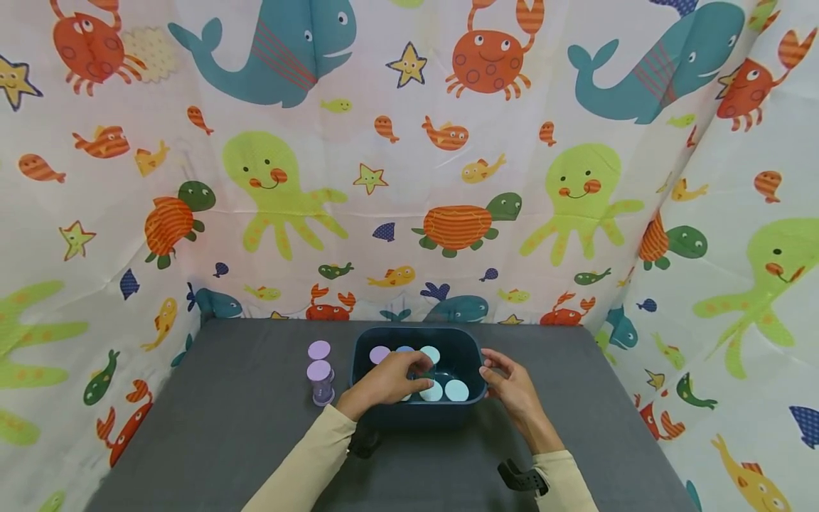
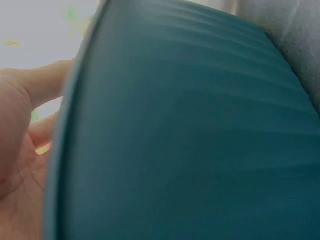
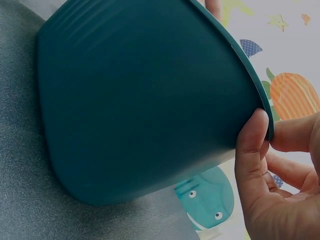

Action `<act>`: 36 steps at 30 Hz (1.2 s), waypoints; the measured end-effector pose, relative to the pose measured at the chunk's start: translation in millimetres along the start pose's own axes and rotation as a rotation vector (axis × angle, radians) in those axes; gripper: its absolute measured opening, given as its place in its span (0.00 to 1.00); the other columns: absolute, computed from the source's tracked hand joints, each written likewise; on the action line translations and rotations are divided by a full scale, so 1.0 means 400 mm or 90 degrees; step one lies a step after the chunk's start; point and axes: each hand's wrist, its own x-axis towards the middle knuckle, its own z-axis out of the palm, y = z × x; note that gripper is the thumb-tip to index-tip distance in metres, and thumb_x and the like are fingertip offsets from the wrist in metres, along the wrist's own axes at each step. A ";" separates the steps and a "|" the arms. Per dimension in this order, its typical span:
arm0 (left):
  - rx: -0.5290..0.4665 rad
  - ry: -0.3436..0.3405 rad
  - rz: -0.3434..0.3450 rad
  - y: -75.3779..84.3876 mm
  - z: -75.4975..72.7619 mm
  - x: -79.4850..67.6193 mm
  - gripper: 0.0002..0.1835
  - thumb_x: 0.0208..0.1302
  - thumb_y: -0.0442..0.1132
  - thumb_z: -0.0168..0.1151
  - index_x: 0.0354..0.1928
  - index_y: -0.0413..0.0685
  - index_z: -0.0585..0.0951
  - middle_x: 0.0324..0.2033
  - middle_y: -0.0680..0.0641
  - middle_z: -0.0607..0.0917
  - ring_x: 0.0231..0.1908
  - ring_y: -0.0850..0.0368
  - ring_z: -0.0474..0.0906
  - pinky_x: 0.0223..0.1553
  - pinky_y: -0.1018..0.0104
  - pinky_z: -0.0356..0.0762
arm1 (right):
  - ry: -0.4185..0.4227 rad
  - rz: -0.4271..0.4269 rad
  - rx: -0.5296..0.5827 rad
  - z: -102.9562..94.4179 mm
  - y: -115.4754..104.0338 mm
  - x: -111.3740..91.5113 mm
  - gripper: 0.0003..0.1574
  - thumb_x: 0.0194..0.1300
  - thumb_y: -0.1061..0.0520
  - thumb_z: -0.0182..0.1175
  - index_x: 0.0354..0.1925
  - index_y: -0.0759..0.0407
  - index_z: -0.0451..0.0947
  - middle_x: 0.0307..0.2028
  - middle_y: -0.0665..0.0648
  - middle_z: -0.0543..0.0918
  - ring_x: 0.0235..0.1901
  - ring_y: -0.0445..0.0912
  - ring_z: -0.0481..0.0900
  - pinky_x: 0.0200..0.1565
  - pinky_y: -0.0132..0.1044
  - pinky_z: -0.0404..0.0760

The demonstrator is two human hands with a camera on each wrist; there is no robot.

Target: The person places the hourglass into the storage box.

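Observation:
A dark teal bin (image 1: pixel 422 417) stands on the table with several round-lidded containers inside. A purple lid (image 1: pixel 379 354), a blue lid (image 1: pixel 404 349) and a pale aqua lid (image 1: pixel 431 353) show toward its back. More pale lids (image 1: pixel 457 390) show at the front. My left hand (image 1: pixel 388 380) reaches over the near left rim, fingers bent, with a gap between thumb and fingertips where no object shows. In the left wrist view the bin's wall (image 2: pixel 190 130) hides much of that hand. My right hand (image 3: pixel 280 175) pinches the bin's right rim between thumb and fingers.
Left of the bin, two purple-lidded containers stand on the grey table (image 1: pixel 256 427); the nearer container (image 1: pixel 321 384) has a see-through body, and the farther one shows its purple lid (image 1: pixel 318 350). A sea-animal cloth (image 1: pixel 397 270) hangs behind and at both sides.

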 end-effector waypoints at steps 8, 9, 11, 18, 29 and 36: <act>-0.056 0.062 0.030 0.030 -0.027 -0.026 0.23 0.68 0.50 0.61 0.62 0.52 0.74 0.50 0.47 0.83 0.47 0.61 0.81 0.52 0.65 0.80 | 0.003 0.004 0.003 0.000 0.000 -0.002 0.25 0.72 0.60 0.56 0.65 0.58 0.71 0.47 0.55 0.71 0.36 0.44 0.75 0.32 0.35 0.81; -0.062 0.071 0.032 0.034 -0.033 -0.029 0.24 0.68 0.50 0.61 0.62 0.52 0.74 0.50 0.47 0.83 0.47 0.61 0.81 0.52 0.64 0.80 | 0.003 0.005 0.002 0.000 -0.001 -0.001 0.25 0.72 0.60 0.56 0.65 0.58 0.71 0.47 0.55 0.71 0.37 0.45 0.75 0.32 0.34 0.81; -0.071 0.087 0.034 0.043 -0.045 -0.038 0.24 0.68 0.50 0.61 0.63 0.52 0.73 0.50 0.49 0.82 0.48 0.61 0.81 0.53 0.64 0.80 | 0.001 0.005 0.002 0.000 -0.003 0.000 0.25 0.72 0.60 0.56 0.66 0.58 0.70 0.47 0.56 0.71 0.37 0.45 0.75 0.32 0.34 0.81; -0.091 0.130 0.046 0.055 -0.082 -0.059 0.24 0.68 0.50 0.61 0.63 0.52 0.74 0.50 0.50 0.82 0.48 0.60 0.81 0.52 0.59 0.81 | 0.001 0.000 -0.006 0.001 -0.008 0.007 0.25 0.72 0.59 0.56 0.66 0.58 0.70 0.48 0.56 0.71 0.38 0.45 0.75 0.32 0.34 0.81; -0.098 0.207 0.010 0.054 -0.116 -0.116 0.21 0.65 0.48 0.65 0.58 0.55 0.77 0.52 0.50 0.83 0.50 0.59 0.80 0.53 0.60 0.80 | -0.003 0.009 -0.002 -0.002 -0.003 0.002 0.25 0.72 0.60 0.55 0.66 0.58 0.70 0.48 0.57 0.70 0.36 0.45 0.76 0.32 0.34 0.81; -0.114 0.251 -0.006 0.045 -0.142 -0.152 0.20 0.65 0.49 0.65 0.57 0.55 0.77 0.52 0.55 0.82 0.53 0.59 0.79 0.56 0.58 0.79 | -0.001 0.010 -0.006 0.000 -0.007 0.000 0.26 0.72 0.59 0.56 0.66 0.57 0.70 0.50 0.58 0.70 0.37 0.45 0.76 0.33 0.33 0.81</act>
